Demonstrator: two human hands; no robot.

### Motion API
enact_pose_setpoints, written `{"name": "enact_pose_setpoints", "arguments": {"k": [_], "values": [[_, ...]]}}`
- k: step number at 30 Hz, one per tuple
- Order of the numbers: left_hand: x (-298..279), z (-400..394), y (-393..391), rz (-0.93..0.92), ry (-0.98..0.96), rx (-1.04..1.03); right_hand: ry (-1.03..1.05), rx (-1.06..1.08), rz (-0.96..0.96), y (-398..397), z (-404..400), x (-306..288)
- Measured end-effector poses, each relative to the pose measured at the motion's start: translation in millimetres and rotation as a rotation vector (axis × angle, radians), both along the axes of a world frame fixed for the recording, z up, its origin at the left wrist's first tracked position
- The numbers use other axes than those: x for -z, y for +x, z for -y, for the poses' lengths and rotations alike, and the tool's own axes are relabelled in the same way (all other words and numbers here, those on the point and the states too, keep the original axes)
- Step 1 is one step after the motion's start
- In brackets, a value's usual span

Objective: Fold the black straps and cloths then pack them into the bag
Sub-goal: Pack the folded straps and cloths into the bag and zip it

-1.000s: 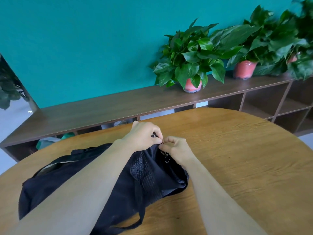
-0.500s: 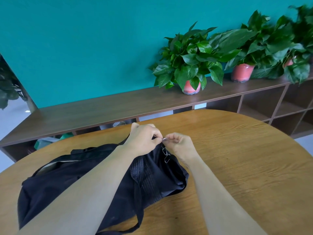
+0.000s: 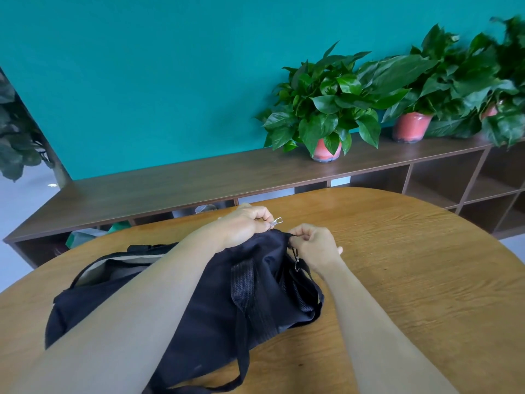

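- We see the left hand (image 3: 245, 224) curled at the far end of the soft black fabric bag (image 3: 204, 302), thumb and fingers pinching a small silver metal zipper pull (image 3: 276, 222) that sticks out past its knuckles toward the right hand.
- Just beside it, the right hand (image 3: 315, 245) is curled too, its fingertips gripping the black cloth at the bag's top edge; a small metal clip (image 3: 297, 261) hangs directly below this hand.
- The bag lies on the rounded light-brown wooden table (image 3: 412, 280), stretching from under both hands back beneath the left forearm.
- A ribbed black webbing strap (image 3: 244, 285) runs down the bag's side below the two hands, and a thin black strap loop (image 3: 241, 362) trails onto the table nearer to us.
- Beyond the hands stands a long dark-brown wooden shelf unit (image 3: 170, 189) against a teal wall (image 3: 142, 66).
- Beyond the right hand, leafy green plants in pinkish-red pots (image 3: 326, 149) sit on that shelf.
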State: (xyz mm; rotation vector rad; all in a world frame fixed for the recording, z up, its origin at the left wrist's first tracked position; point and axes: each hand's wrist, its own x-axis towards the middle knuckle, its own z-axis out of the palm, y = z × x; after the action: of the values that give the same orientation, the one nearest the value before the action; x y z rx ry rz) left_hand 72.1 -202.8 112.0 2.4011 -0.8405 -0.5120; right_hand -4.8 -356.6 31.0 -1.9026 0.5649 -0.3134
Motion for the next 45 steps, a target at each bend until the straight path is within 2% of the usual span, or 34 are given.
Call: {"name": "enact_pose_setpoints", "arguments": {"k": [7,12,15,17,20,23,27,29,33,37,42,45], "values": [[-7,-27,-3,-0.038,-0.162,-0.087,-0.168,0.029,-0.088,-3,-2,-12],[6,-33,-14,0.048,-0.245,-0.269,-0.064,-0.109,0.108,-8,-36,-30],[12,-33,-26,0.097,-0.225,-0.301,-0.222,-0.149,0.092,-4,-54,-30],[16,-35,-34,0.166,-0.212,-0.256,-0.264,-0.108,0.096,-3,-57,-27],[17,-38,-40,0.366,-0.182,-0.146,-0.208,-0.073,0.153,-4,-58,-28],[15,-39,-38,0.558,-0.157,-0.124,-0.176,-0.057,0.198,-7,-61,-33],[22,-41,-35,0.674,-0.142,-0.107,-0.118,-0.080,0.213,-12,-59,-35],[25,-41,-36,0.659,-0.216,-0.150,-0.056,-0.087,0.212,-10,-55,-34],[20,-37,-40,0.459,-0.396,-0.349,-0.018,-0.072,0.216,-3,-53,-37],[17,-52,-36,0.427,-0.437,-0.533,-0.035,-0.027,0.194,-2,-47,-38],[18,-117,-21,0.376,-0.503,-0.750,-0.081,0.081,0.152,-3,-40,-35],[13,-149,-21,0.385,-0.432,-0.846,-0.113,0.143,0.119,-1,-39,-37]]}}
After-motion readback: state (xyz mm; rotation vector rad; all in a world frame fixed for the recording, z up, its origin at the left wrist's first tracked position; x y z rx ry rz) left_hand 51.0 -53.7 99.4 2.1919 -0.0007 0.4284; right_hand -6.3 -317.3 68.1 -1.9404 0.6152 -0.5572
